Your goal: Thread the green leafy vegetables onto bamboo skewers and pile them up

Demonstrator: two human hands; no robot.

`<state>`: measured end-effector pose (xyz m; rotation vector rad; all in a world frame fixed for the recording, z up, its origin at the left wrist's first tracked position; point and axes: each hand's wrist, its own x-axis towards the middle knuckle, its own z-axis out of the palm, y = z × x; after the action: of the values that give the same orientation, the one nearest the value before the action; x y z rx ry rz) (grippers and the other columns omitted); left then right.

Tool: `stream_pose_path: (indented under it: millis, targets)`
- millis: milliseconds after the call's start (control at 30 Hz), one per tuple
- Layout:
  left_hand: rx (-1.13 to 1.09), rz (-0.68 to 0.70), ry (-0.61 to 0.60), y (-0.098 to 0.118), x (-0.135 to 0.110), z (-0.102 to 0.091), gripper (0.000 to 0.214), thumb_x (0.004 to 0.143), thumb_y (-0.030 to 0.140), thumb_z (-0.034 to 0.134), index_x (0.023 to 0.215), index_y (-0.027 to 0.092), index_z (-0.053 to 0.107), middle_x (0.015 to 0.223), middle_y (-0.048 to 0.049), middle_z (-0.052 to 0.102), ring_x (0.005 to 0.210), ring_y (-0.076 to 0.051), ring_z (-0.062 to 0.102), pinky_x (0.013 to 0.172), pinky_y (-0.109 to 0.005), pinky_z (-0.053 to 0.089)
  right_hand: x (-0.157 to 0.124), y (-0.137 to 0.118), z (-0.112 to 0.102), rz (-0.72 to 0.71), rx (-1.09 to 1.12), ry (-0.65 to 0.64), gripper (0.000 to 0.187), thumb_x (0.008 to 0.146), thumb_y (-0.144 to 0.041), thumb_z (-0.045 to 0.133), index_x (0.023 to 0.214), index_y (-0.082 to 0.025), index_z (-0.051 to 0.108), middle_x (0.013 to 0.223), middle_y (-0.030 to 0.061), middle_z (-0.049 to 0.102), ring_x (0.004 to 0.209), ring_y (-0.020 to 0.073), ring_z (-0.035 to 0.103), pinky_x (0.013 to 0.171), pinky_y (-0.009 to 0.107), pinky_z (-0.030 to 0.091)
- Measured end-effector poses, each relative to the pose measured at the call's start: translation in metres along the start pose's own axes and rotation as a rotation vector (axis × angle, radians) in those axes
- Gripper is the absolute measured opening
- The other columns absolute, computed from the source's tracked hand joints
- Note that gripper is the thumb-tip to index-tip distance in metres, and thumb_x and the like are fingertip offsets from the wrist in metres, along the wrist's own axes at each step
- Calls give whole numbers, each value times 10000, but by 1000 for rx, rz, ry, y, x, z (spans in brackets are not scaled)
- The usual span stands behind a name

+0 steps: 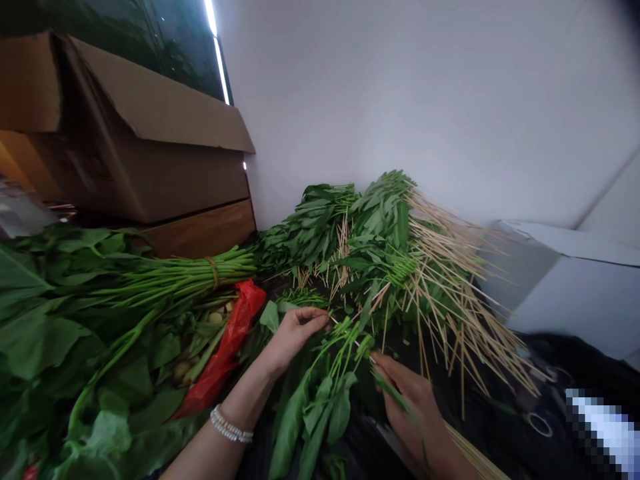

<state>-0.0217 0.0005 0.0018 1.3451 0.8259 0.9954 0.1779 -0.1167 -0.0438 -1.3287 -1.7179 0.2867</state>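
Between my two hands hangs a bunch of leafy greens [325, 400], its green stems folded and threaded on a thin bamboo skewer [357, 343]. My left hand [300, 330], with a beaded bracelet [230, 427] on the wrist, pinches thumb and fingers together at the skewer's far tip. On the near side of the stems, my right hand [407, 393] is closed around the skewer, and a long leaf lies across its fingers. The right palm hides the skewer's lower end. Just beyond my hands lie finished-looking skewered greens [385, 220] with many bare sticks [450, 300] pointing right.
A tied bundle of large-leaved greens [175, 277] lies left beside a red plastic bag [225, 353]. Behind it an open cardboard box [165, 170] stands on a wooden surface [200, 230]. A white box [575, 287] is at right. More bamboo sticks [473, 453] lie under my right wrist.
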Motion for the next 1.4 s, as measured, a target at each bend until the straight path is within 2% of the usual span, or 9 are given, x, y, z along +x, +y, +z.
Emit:
stream_pose_path:
  millis: [133,500,600,733,967,1067,1200,1300,1400]
  targets:
    - [1,-2,-13,-2,1,-2,217,729,353,727,767,140,729,680,-18,689,666,-131,586,722,-242,429,2,-2,-1,-7,3,-15,270,932,-259,423,1073,-232,651,869,18,697,767,136,670,695,193,540]
    - [44,-13,-64,-5,-1,5,248,681,393,757,716,151,717,670,-16,692,655,-137,603,713,-244,458,3,-8,0,2,-5,-13,302,924,-223,378,1051,-230,651,893,35,705,776,142,677,672,206,533]
    - [77,10,-42,-3,-1,3,385,785,525,616,811,160,735,731,-33,718,713,-172,639,731,-267,476,3,-9,0,23,11,1,265,939,-256,391,1024,-221,640,841,18,685,710,124,653,642,188,502]
    - [157,73,52,2,3,-6,619,890,611,335,985,150,737,898,-86,745,898,-229,661,899,-331,462,2,-10,-2,34,-13,24,234,950,-324,409,939,-217,617,714,-22,623,578,98,582,574,176,449]
    - [111,51,163,0,7,-14,656,874,630,354,1022,110,726,1044,-136,722,1025,-272,635,947,-381,448,3,-10,-14,311,25,300,293,928,-464,387,880,-219,541,578,-37,553,437,111,497,417,204,382]
    - [29,83,224,1,7,-13,621,869,624,374,1040,136,718,1001,-133,730,952,-268,657,875,-377,485,5,-14,-21,414,47,415,306,919,-493,389,842,-222,506,550,-52,521,369,91,427,372,202,341]
    - [34,167,356,4,7,-16,516,875,564,415,1064,165,684,984,-98,722,888,-239,654,749,-321,504,10,-22,-28,423,201,507,325,925,-523,388,880,-216,487,553,-59,507,397,89,425,390,193,344]
    - [163,237,401,4,8,-18,377,864,457,491,996,157,678,968,-79,709,880,-222,638,742,-292,485,13,-27,-30,442,256,502,341,915,-542,401,865,-214,482,563,-58,511,400,85,418,387,194,342]
    - [432,342,342,-1,8,-18,193,837,287,546,922,180,682,929,-55,701,885,-209,620,814,-306,461,13,-28,-28,466,231,473,353,899,-559,418,876,-213,486,555,-58,515,384,86,421,374,199,340]
